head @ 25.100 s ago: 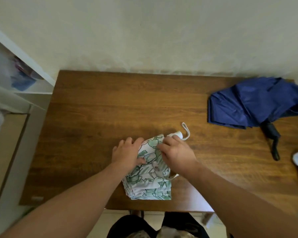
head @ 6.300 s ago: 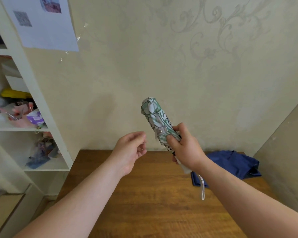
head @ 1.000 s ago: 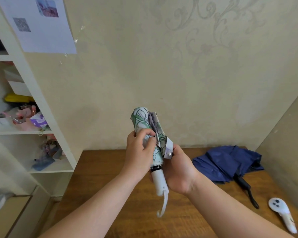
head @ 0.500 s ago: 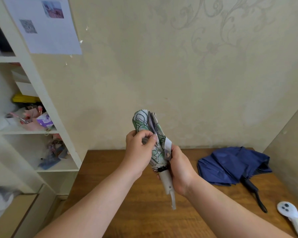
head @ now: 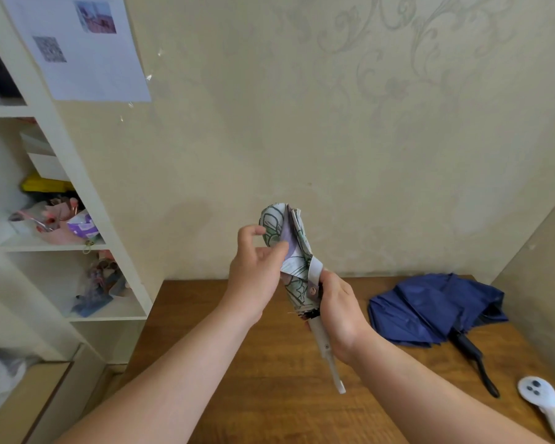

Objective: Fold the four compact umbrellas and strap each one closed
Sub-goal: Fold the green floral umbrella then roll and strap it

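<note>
I hold a rolled white-and-green patterned umbrella upright above the wooden table. My right hand grips its lower end near the pale handle, with the closing strap and its snap hanging loose by my thumb. My left hand pinches the canopy folds on the left side, index finger raised. A navy blue umbrella lies loosely collapsed and unstrapped at the table's far right, its black handle pointing toward me.
A white handle with dark dots lies at the table's right edge. A white shelf unit full of clutter stands to the left, and a paper sheet is taped on it. The wall rises right behind the table.
My left hand has shifted its pinch on the folds, with the index finger lifting off. The umbrella tilted slightly, and the handle now points down to the right.
</note>
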`<action>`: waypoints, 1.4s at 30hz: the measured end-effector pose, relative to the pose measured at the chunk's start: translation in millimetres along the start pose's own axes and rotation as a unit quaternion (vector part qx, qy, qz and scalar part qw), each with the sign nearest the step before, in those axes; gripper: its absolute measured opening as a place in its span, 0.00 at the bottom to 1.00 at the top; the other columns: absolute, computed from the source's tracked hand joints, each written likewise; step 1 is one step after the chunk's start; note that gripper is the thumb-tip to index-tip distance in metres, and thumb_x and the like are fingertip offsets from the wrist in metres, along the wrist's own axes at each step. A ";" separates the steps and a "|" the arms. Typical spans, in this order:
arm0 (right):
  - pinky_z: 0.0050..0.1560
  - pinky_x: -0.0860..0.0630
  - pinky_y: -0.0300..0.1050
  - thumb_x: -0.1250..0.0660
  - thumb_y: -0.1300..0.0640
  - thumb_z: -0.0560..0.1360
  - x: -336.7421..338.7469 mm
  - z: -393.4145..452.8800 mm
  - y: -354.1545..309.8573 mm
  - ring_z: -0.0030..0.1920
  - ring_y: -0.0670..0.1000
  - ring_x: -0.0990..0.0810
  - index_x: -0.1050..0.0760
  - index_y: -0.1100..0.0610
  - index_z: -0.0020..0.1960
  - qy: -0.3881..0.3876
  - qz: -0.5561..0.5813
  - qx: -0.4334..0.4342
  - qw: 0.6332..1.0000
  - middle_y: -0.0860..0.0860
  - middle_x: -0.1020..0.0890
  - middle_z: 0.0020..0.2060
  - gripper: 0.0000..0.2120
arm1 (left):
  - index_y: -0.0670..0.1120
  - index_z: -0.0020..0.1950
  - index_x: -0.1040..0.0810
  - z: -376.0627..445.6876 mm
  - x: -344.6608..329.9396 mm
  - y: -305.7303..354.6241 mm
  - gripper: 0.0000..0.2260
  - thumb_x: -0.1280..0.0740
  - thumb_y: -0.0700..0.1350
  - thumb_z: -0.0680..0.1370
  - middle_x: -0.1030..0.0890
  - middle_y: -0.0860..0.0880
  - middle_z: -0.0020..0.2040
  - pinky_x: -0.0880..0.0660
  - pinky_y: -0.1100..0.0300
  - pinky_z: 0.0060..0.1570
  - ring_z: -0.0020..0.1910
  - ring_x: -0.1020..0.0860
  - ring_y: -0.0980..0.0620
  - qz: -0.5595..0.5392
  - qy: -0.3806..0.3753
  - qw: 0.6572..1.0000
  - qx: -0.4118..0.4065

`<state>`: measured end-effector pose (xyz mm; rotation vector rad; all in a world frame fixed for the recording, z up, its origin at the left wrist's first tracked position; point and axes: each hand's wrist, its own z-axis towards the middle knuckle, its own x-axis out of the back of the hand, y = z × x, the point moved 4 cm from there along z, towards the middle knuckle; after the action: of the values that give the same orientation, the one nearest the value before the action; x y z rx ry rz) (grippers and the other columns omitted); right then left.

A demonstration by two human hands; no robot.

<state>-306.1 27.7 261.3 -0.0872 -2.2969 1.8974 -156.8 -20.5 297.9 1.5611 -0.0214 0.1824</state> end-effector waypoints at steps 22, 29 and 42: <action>0.35 0.24 0.47 0.50 0.49 0.88 -0.7 -5.3 -6.3 0.37 0.51 0.19 0.16 0.49 0.54 -0.035 0.062 0.023 0.997 0.56 0.14 0.42 0.22 | 0.44 0.60 0.22 1.0 -3.0 -21.4 0.12 0.26 0.36 0.79 0.15 0.40 0.50 0.23 0.51 0.49 0.46 0.18 0.46 -0.204 -0.080 0.968 0.123; 0.34 0.23 0.44 0.49 0.52 0.88 2.7 -2.0 -8.7 0.38 0.47 0.17 0.16 0.51 0.57 -0.036 0.067 0.020 0.997 0.53 0.13 0.43 0.21 | 0.43 0.58 0.17 -15.6 -12.8 -30.6 0.07 0.27 0.38 0.81 0.14 0.42 0.49 0.21 0.56 0.45 0.44 0.19 0.48 -0.160 -0.110 0.976 0.100; 0.47 0.19 0.51 0.49 0.48 0.86 5.8 6.0 -5.5 0.49 0.53 0.14 0.16 0.49 0.56 -0.016 -0.014 0.083 0.996 0.54 0.13 0.50 0.21 | 0.48 0.58 0.17 -12.2 -16.3 -22.1 0.09 0.32 0.52 0.84 0.12 0.46 0.51 0.18 0.51 0.47 0.50 0.13 0.44 -0.093 -0.083 0.985 0.116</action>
<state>-312.5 21.7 266.0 -0.0031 -2.1383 2.0796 -171.2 -9.9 273.8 1.7964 0.0162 -0.0967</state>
